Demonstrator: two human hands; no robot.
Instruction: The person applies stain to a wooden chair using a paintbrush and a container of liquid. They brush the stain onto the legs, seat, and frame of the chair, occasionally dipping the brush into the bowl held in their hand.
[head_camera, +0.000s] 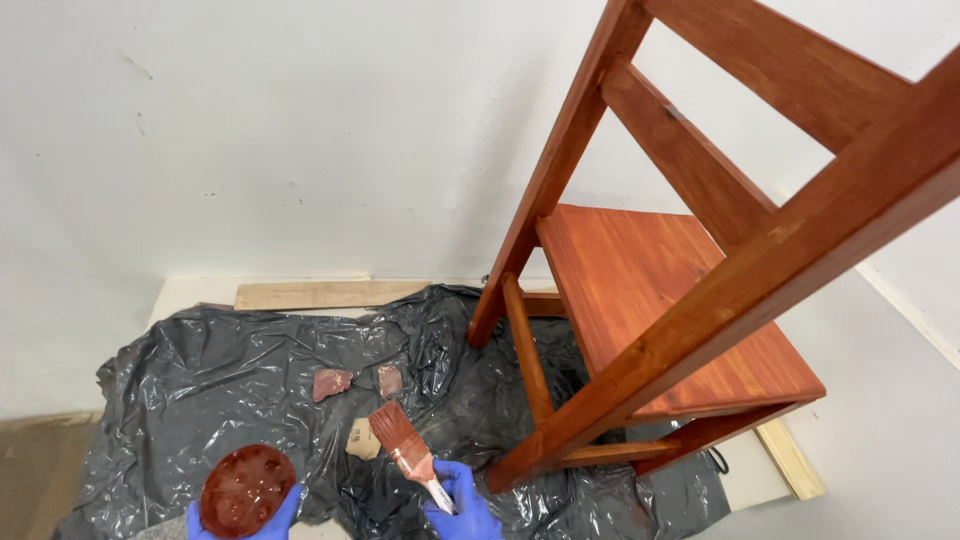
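A sheet of black plastic (230, 370) covers the floor in a white-walled corner, with its crumpled edge stopping short of the wall on the left and a pale wooden board (320, 294) showing along its far edge. The wooden chair (660, 290), stained reddish brown, stands on the sheet's right half, leaning across the view; its backrest rails run out of the top and right of the frame. The open stretch of sheet lies to the left of the chair legs, broken only by three small scraps of sandpaper (332, 383) lying near the middle.

Both hands sit at the very bottom edge and are cut off at the wrist, so only part of each blue glove shows. The left hand (245, 520) is mostly hidden under a round dish (247, 490) coated in dark red stain; its fingers cup the dish from below at both sides. The right hand (462, 505) is closed around the white handle of a flat paintbrush (405, 448), whose stained bristles point up and left, away from the hand, over the sheet. The brush tip hangs just beside the nearest sandpaper scrap and near the chair's front leg (525, 350), not touching it.
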